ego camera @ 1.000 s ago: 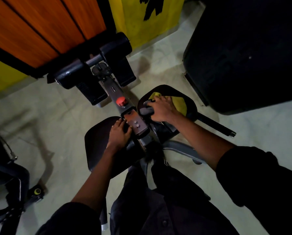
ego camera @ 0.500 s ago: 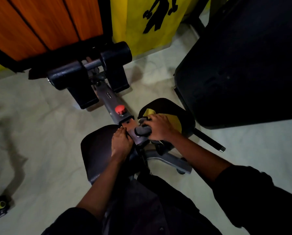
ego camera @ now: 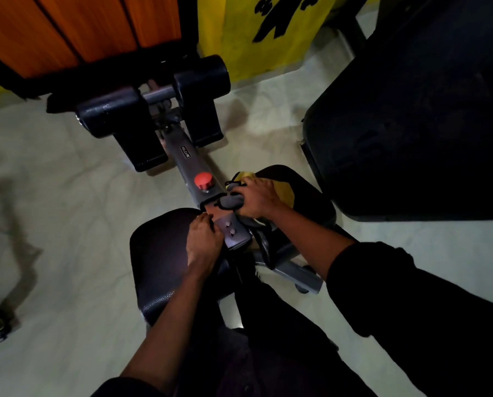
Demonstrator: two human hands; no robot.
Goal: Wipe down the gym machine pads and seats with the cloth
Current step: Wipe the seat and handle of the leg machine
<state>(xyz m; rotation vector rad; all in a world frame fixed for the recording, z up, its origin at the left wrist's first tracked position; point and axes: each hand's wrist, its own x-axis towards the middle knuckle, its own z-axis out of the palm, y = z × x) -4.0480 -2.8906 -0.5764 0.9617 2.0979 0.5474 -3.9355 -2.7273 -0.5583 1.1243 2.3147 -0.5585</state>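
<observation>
right hand [ego camera: 257, 199] clutches yellow cloth [ego camera: 283, 188] on right pad [ego camera: 314, 204]; left hand [ego camera: 203, 245] curled at left pad [ego camera: 159, 253] edge, grip unclear.

yellow cloth [ego camera: 282, 188], red knob [ego camera: 202, 180], black pads [ego camera: 159, 253], orange wall panels [ego camera: 76, 27], pale floor [ego camera: 53, 210]

cloth [ego camera: 281, 188] on right pad [ego camera: 308, 196], left pad [ego camera: 159, 253] beside
</observation>
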